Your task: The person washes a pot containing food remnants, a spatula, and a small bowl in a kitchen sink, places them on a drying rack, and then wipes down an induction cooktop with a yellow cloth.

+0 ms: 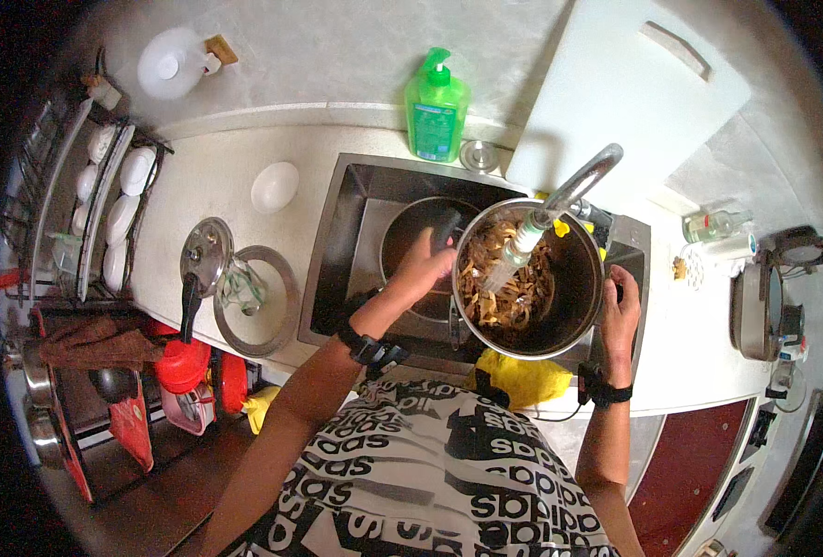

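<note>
A deep metal pot (568,292) is held over the sink, tilted slightly, with brown strips of food (502,299) in its bottom. Water runs into it from the faucet (579,177), whose clear-and-white nozzle (523,244) reaches over the rim. My left hand (422,264) grips the black handle (445,226) on the pot's left side. At the opposite side, my right hand (620,303) has its thumb and fingers around a dark side grip, partly hidden. Beneath the pot, a round dark vessel (401,244) sits in the steel sink (359,216), largely covered by the pot and my left arm.
Left of the sink are a pressure-cooker lid (206,257), a glass lid (272,341) and a white bowl (274,188). A green pump bottle (437,118) stands behind the sink. A white cutting board (620,97) leans on the wall. A yellow cloth (523,383) hangs at the front edge.
</note>
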